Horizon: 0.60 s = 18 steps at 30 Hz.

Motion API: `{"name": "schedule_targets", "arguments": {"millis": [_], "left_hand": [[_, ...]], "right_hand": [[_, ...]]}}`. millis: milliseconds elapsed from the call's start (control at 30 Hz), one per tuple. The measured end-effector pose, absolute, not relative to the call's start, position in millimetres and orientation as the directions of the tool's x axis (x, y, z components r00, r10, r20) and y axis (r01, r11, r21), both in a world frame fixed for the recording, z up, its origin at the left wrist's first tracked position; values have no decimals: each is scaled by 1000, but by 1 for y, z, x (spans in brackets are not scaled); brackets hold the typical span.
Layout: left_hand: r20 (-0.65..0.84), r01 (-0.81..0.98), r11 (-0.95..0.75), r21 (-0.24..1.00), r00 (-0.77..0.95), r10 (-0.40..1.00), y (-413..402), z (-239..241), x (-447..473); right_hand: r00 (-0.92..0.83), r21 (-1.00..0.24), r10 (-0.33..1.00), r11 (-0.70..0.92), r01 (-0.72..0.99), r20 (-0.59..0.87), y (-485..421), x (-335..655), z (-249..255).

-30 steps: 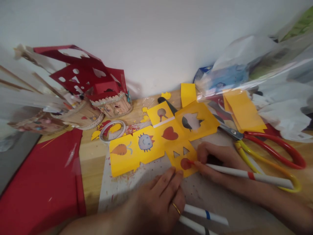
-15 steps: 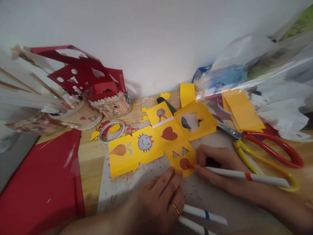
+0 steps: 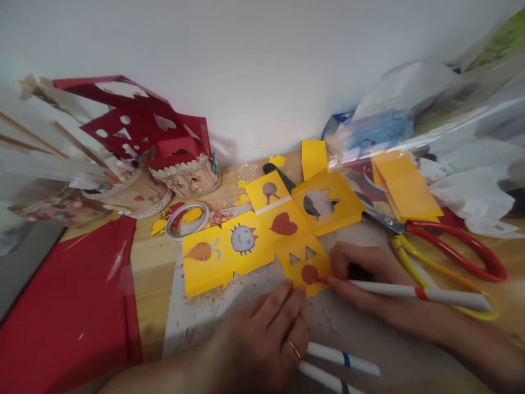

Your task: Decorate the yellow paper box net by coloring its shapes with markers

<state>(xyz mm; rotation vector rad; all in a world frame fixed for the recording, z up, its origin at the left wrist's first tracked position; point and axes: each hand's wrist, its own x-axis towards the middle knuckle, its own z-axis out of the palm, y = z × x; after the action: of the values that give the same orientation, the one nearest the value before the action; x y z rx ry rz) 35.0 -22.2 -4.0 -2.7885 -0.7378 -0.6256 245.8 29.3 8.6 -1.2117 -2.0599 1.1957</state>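
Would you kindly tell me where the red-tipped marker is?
In the head view, the red-tipped marker is right of centre, held in the right hand, its tip at the red circle on the yellow paper.

A craft corner — wooden table against a plain wall; scissors, markers, cut yellow paper, paper scraps and decorated pots show it.

Dim lt overall, edges blurred + stretched, w/ glare on clear plastic at R.
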Motion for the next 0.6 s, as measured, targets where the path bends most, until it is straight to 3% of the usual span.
{"name": "schedule_targets", "arguments": {"millis": [600], "left_hand": [[450, 507, -858, -75, 786, 425, -22, -7, 34]], "right_hand": [[-494, -870, 868, 204, 450, -52, 30, 245, 11]]}}
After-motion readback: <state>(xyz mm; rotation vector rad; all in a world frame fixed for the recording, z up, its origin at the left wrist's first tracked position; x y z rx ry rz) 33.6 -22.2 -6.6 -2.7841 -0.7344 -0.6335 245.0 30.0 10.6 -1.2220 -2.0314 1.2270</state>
